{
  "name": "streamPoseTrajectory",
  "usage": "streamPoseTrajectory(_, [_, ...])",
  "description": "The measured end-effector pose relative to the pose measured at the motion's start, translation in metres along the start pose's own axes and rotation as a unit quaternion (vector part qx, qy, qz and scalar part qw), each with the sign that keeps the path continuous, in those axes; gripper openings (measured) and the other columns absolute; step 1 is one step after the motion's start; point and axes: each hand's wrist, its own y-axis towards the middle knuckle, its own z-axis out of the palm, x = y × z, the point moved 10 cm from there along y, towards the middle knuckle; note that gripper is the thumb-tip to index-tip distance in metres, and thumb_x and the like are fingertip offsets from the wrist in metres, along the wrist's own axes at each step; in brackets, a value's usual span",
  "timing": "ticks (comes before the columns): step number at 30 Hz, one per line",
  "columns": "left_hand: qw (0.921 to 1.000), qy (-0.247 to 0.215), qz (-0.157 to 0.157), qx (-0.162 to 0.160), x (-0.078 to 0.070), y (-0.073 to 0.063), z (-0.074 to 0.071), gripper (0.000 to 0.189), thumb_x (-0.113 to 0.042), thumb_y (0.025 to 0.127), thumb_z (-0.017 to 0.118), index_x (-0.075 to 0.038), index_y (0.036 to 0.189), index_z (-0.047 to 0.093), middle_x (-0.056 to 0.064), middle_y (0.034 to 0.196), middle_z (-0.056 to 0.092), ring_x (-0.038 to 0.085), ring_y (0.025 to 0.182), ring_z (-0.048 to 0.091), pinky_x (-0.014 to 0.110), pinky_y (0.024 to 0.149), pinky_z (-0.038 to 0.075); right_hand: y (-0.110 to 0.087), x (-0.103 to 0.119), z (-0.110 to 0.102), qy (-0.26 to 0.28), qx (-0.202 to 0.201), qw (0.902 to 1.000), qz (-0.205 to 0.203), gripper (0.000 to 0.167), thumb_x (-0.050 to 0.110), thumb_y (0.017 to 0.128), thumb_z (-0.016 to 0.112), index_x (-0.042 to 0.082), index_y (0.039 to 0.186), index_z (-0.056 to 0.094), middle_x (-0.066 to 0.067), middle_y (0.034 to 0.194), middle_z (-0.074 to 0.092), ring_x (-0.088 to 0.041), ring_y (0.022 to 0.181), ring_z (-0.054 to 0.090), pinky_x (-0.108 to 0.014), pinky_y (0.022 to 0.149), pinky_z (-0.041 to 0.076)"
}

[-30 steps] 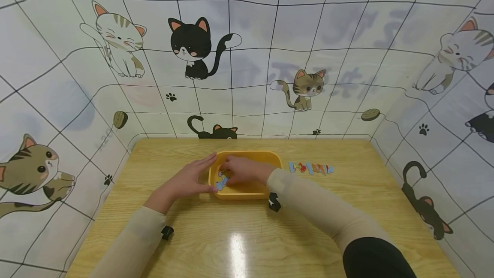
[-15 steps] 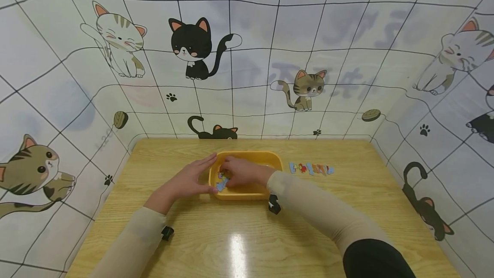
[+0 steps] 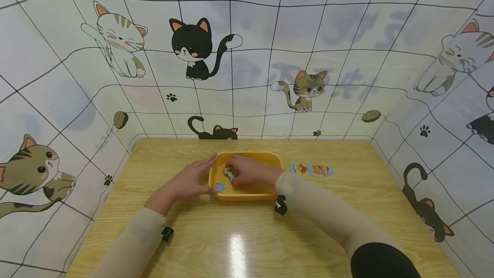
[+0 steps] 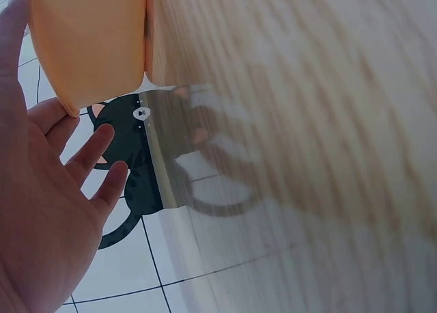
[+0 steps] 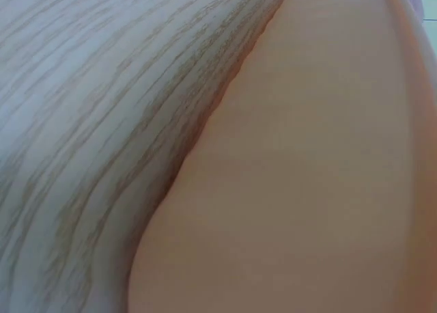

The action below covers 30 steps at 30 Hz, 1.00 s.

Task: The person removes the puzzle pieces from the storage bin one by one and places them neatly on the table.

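A yellow plastic tray (image 3: 247,197) stands on the table. My left hand (image 3: 189,179) rests at its left end, thumb and index finger spread apart against the rim. In the left wrist view, the other fingers of the left hand (image 4: 61,169) stick out loosely beside the tray wall (image 4: 92,46). Inside the tray, my right hand (image 3: 248,170) has its fingers curled around a few colourful puzzle pieces (image 3: 230,174). A blue puzzle piece (image 3: 220,187) lies alone in the tray's near left corner. The right wrist view is mostly filled by the tray's outer wall (image 5: 287,162).
Right of the tray, several puzzle pieces (image 3: 311,169) lie in a row on the wooden table (image 3: 200,235). Behind and beside the table hangs a white cloth (image 3: 251,67) printed with cats and a grid.
My right hand has shifted slightly right inside the tray, with puzzle pieces moving along at its fingers. The blue piece stays behind on its own. The left hand has not moved.
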Motion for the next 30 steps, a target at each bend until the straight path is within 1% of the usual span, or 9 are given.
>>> streamPoseTrajectory(4, [1.0000, 0.002, 0.003, -0.001, 0.000, 0.001, 0.000, 0.113, -0.067, 0.090, 0.084, -0.011, 0.175, 0.034, 0.005, 0.183, 0.026, 0.043, 0.163, 0.032, 0.072, 0.127, 0.029, -0.012, 0.001, -0.009, 0.012, 0.002, 0.9999, 0.008, 0.070, 0.023, 0.094, 0.083, 0.010, 0.158, 0.057, -0.008, 0.156, 0.059, -0.022, 0.131, 0.059, -0.041, 0.119, 0.048])
streamPoseTrajectory(6, [1.0000, 0.000, 0.002, 0.000, 0.000, 0.001, 0.000, 0.113, -0.067, 0.090, 0.084, -0.012, 0.175, 0.034, 0.004, 0.183, 0.026, 0.042, 0.163, 0.032, 0.071, 0.128, 0.029, -0.019, 0.002, -0.014, 0.016, 0.006, 0.9998, 0.013, 0.072, 0.025, 0.096, 0.082, 0.014, 0.161, 0.055, -0.008, 0.159, 0.055, -0.023, 0.133, 0.059, -0.043, 0.120, 0.048])
streamPoseTrajectory(8, [1.0000, -0.002, 0.001, 0.001, -0.001, 0.001, 0.000, 0.113, -0.068, 0.090, 0.084, -0.012, 0.175, 0.035, 0.003, 0.183, 0.026, 0.042, 0.163, 0.032, 0.070, 0.128, 0.028, -0.025, 0.002, -0.018, 0.019, 0.007, 0.9997, 0.017, 0.070, 0.026, 0.097, 0.082, 0.017, 0.161, 0.056, -0.007, 0.154, 0.055, -0.021, 0.126, 0.060, -0.042, 0.115, 0.051])
streamPoseTrajectory(11, [1.0000, -0.006, 0.003, -0.001, -0.003, 0.001, -0.001, 0.113, -0.068, 0.089, 0.085, -0.012, 0.174, 0.036, 0.004, 0.183, 0.026, 0.042, 0.163, 0.032, 0.070, 0.128, 0.028, -0.033, -0.001, -0.022, 0.019, 0.003, 0.9996, 0.020, 0.065, 0.027, 0.099, 0.081, 0.017, 0.159, 0.059, -0.006, 0.143, 0.056, -0.018, 0.110, 0.060, -0.037, 0.102, 0.055])
streamPoseTrajectory(15, [1.0000, -0.006, 0.005, -0.002, -0.005, 0.000, -0.002, 0.113, -0.067, 0.089, 0.085, -0.010, 0.174, 0.036, 0.007, 0.183, 0.027, 0.043, 0.163, 0.033, 0.071, 0.128, 0.029, -0.042, -0.006, -0.027, 0.028, -0.005, 0.9994, 0.020, 0.065, 0.026, 0.099, 0.081, 0.016, 0.159, 0.059, -0.005, 0.134, 0.056, -0.017, 0.095, 0.058, -0.034, 0.086, 0.054])
streamPoseTrajectory(19, [1.0000, -0.004, 0.001, -0.002, -0.003, 0.001, -0.001, 0.114, -0.068, 0.089, 0.085, -0.011, 0.174, 0.036, 0.004, 0.183, 0.026, 0.043, 0.163, 0.032, 0.071, 0.128, 0.029, -0.052, -0.009, -0.034, 0.032, -0.010, 0.9993, 0.019, 0.065, 0.026, 0.100, 0.079, 0.014, 0.161, 0.057, -0.009, 0.131, 0.057, -0.017, 0.087, 0.056, -0.033, 0.075, 0.052])
streamPoseTrajectory(23, [1.0000, -0.003, 0.004, -0.002, -0.003, 0.001, -0.001, 0.114, -0.068, 0.089, 0.086, -0.011, 0.174, 0.036, 0.003, 0.183, 0.026, 0.043, 0.163, 0.033, 0.070, 0.128, 0.029, -0.063, -0.012, -0.044, 0.032, -0.021, 0.9990, 0.026, 0.066, 0.027, 0.101, 0.077, 0.012, 0.162, 0.056, -0.014, 0.132, 0.059, -0.018, 0.089, 0.056, -0.034, 0.074, 0.052])
streamPoseTrajectory(26, [1.0000, -0.001, 0.007, -0.003, -0.003, 0.001, -0.001, 0.113, -0.066, 0.089, 0.086, -0.010, 0.174, 0.036, 0.004, 0.183, 0.026, 0.044, 0.162, 0.033, 0.069, 0.128, 0.029, -0.070, -0.017, -0.050, 0.029, -0.034, 0.9984, 0.034, 0.067, 0.029, 0.100, 0.077, 0.012, 0.162, 0.056, -0.011, 0.133, 0.059, -0.018, 0.093, 0.056, -0.035, 0.076, 0.052])
streamPoseTrajectory(30, [1.0000, 0.001, 0.008, -0.003, -0.004, 0.001, -0.001, 0.114, -0.066, 0.089, 0.086, -0.009, 0.174, 0.036, 0.005, 0.183, 0.026, 0.044, 0.162, 0.033, 0.069, 0.128, 0.029, -0.081, -0.018, -0.059, 0.031, -0.051, 0.9977, 0.032, 0.067, 0.028, 0.099, 0.075, 0.010, 0.161, 0.057, -0.007, 0.132, 0.059, -0.019, 0.094, 0.056, -0.036, 0.077, 0.052])
